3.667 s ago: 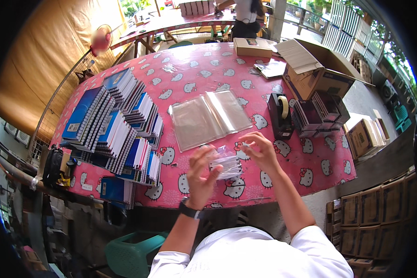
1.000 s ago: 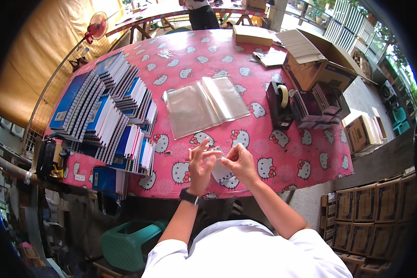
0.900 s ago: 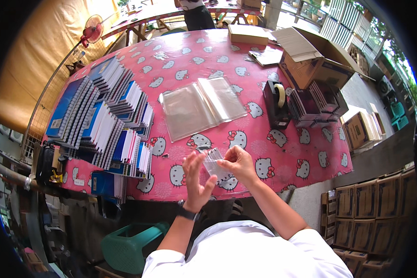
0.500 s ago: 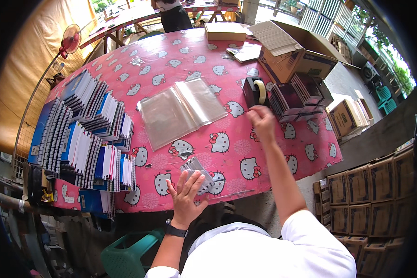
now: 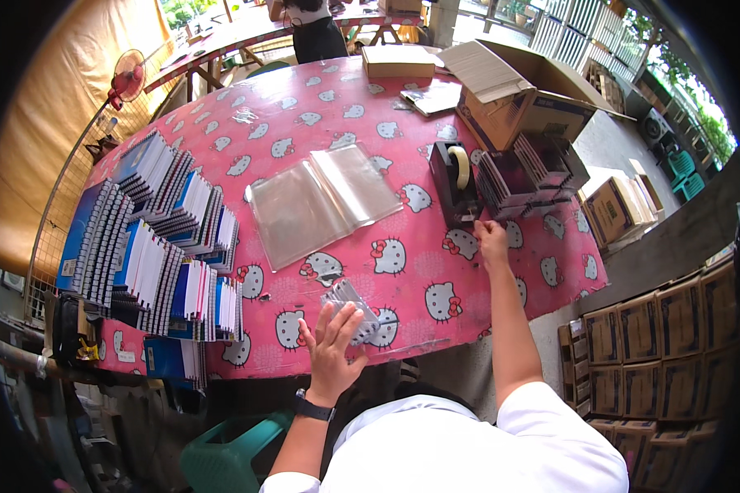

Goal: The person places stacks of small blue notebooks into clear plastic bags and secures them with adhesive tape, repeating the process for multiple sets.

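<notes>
My left hand (image 5: 335, 345) lies flat with fingers spread on a small clear-wrapped packet (image 5: 352, 302) near the front edge of the pink cartoon-cat tablecloth (image 5: 386, 107). My right hand (image 5: 492, 241) is stretched out to the front of the black tape dispenser (image 5: 452, 181), fingers pinched at the tape's end. A stack of clear plastic sleeves (image 5: 321, 201) lies in the middle of the table, beyond both hands.
Rows of spiral notebooks (image 5: 152, 238) fill the table's left side. An open cardboard box (image 5: 518, 99) and a dark tray of booklets (image 5: 530, 172) stand at the right. Another person (image 5: 308, 25) stands behind the far edge. Stacked cartons (image 5: 658, 329) sit on the floor, right.
Both hands were together on the small packet; my right hand has left it and reached right to the tape dispenser, while my left hand stays pressed on the packet.
</notes>
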The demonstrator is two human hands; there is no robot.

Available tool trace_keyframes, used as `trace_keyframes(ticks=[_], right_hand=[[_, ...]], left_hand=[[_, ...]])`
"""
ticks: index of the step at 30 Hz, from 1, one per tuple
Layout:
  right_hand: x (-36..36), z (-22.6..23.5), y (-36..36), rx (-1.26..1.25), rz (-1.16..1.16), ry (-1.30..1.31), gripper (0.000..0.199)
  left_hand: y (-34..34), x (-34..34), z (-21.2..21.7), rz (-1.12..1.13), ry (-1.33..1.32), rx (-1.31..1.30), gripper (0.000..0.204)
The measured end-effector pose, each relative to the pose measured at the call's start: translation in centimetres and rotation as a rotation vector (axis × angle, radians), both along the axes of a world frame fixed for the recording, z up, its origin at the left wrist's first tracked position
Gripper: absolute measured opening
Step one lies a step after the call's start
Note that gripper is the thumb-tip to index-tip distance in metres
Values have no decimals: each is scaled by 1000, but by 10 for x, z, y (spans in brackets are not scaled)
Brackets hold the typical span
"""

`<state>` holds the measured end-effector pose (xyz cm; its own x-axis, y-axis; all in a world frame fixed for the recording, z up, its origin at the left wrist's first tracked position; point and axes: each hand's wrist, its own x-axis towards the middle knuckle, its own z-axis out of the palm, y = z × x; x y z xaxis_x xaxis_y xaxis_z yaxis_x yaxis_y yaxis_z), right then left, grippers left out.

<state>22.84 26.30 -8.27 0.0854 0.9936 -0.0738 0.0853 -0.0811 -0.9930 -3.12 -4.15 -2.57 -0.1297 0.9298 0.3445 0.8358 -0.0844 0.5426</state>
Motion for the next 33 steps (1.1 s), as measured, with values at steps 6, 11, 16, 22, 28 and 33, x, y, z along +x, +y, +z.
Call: trace_keyframes(ticks=[6, 11, 16, 22, 28, 33], right_hand=[[-89, 49, -49, -347, 789, 364, 16], [-145, 136, -98, -20, 1405, -325, 38], [-159, 121, -98, 141, 1315, -951, 57], [-163, 116, -105, 193, 1274, -933, 52], [-141, 92, -98, 113, 1296, -446, 40], [-122, -10, -121, -441, 1115, -70, 46]], left_hand=[[2, 0, 7, -25, -37, -24, 74], [4, -4, 6, -9, -52, -42, 77], [5, -10, 19, -90, 59, -73, 75], [35, -14, 42, -223, 203, -119, 66], [38, -21, 35, -248, 241, -220, 65], [39, -24, 38, -314, 350, -182, 92]])
